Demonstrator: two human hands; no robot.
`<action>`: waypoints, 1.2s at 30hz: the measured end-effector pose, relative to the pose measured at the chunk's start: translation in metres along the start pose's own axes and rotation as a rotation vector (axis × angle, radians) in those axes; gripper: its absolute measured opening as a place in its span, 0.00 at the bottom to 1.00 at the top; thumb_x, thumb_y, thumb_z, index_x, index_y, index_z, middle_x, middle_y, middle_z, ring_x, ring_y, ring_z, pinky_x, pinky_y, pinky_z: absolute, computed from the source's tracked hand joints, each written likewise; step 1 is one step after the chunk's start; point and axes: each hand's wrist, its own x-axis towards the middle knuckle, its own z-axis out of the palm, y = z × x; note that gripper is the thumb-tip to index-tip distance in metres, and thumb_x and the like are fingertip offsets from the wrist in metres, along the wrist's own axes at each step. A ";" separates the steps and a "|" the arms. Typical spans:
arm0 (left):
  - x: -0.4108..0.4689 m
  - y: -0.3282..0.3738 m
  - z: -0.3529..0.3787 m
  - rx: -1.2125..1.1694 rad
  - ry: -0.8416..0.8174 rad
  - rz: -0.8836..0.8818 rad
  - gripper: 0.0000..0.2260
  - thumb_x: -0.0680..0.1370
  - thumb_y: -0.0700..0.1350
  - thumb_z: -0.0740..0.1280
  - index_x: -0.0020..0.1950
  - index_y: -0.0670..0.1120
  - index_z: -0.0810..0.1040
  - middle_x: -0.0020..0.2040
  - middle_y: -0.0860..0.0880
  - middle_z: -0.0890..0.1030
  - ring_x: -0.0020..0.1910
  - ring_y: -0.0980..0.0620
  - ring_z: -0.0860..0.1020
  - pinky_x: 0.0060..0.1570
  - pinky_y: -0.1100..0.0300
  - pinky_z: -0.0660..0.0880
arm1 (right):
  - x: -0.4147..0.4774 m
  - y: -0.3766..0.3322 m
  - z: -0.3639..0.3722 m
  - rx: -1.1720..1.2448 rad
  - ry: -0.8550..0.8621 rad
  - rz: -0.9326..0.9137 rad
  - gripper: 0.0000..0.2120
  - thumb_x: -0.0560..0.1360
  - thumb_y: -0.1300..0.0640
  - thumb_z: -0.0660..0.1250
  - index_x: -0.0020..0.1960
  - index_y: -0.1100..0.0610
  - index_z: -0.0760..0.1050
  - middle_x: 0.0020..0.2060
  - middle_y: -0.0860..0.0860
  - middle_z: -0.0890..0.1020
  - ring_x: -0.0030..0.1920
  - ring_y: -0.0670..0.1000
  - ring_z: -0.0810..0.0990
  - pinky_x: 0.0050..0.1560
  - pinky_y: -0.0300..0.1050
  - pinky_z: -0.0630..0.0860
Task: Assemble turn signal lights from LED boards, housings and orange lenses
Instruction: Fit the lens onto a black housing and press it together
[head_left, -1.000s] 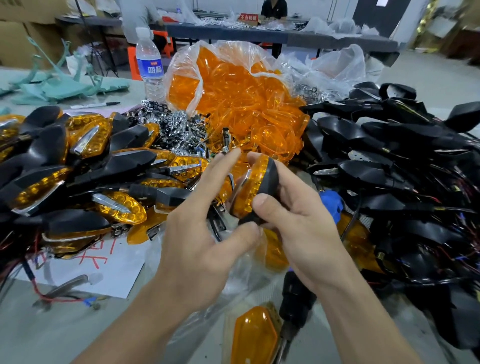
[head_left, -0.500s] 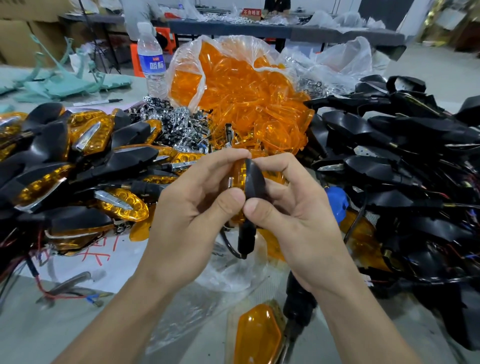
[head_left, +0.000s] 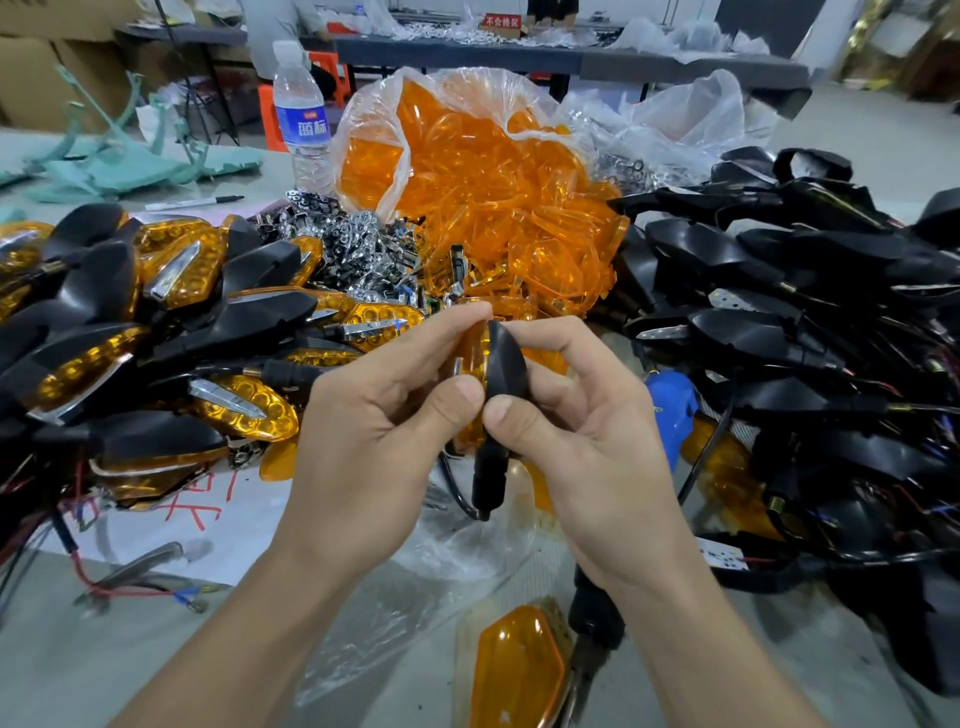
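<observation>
As we pinch the black teardrop plastic housing (head_left: 506, 364) mid-air, 6 o'clock of the clear plastic bag of orange lenses (head_left: 483, 197) | left hand (head_left: 384, 415) grips its translucent orange lens (head_left: 475, 348) at 9 o'clock, right hand (head_left: 587, 431) clasps the housing's back | we'd squeeze evenly round the seam, checking flushness.

The left hand (head_left: 374, 441) hides most of the held lens (head_left: 477, 349); the right edge crops the housing pile (head_left: 779, 332).

Bare forearms converge from below.
The left grip (head_left: 374, 426) and right grip (head_left: 587, 431) pinch one black plastic turn signal housing (head_left: 506, 364) between curled fingers and thumbs, thumb tips nearly touching, index fingers arched over its top.
</observation>
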 end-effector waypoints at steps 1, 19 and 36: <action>0.000 0.000 0.000 0.012 0.003 -0.004 0.19 0.79 0.39 0.70 0.70 0.52 0.80 0.64 0.56 0.84 0.67 0.54 0.81 0.64 0.62 0.77 | 0.000 0.000 0.000 -0.006 0.006 -0.003 0.15 0.76 0.70 0.69 0.57 0.53 0.79 0.42 0.55 0.86 0.42 0.50 0.84 0.44 0.42 0.81; -0.007 0.000 -0.002 0.261 0.047 -0.037 0.19 0.80 0.47 0.68 0.71 0.60 0.78 0.61 0.65 0.84 0.63 0.63 0.81 0.59 0.68 0.77 | -0.001 0.008 0.009 0.016 0.081 0.018 0.18 0.75 0.70 0.69 0.60 0.55 0.82 0.46 0.60 0.87 0.45 0.61 0.87 0.46 0.50 0.85; -0.015 -0.002 0.018 0.596 -0.134 0.159 0.34 0.81 0.51 0.69 0.84 0.60 0.57 0.82 0.62 0.61 0.80 0.65 0.58 0.76 0.70 0.57 | 0.002 0.000 -0.003 0.115 0.224 0.048 0.14 0.73 0.71 0.72 0.54 0.57 0.86 0.46 0.56 0.88 0.48 0.53 0.85 0.49 0.45 0.82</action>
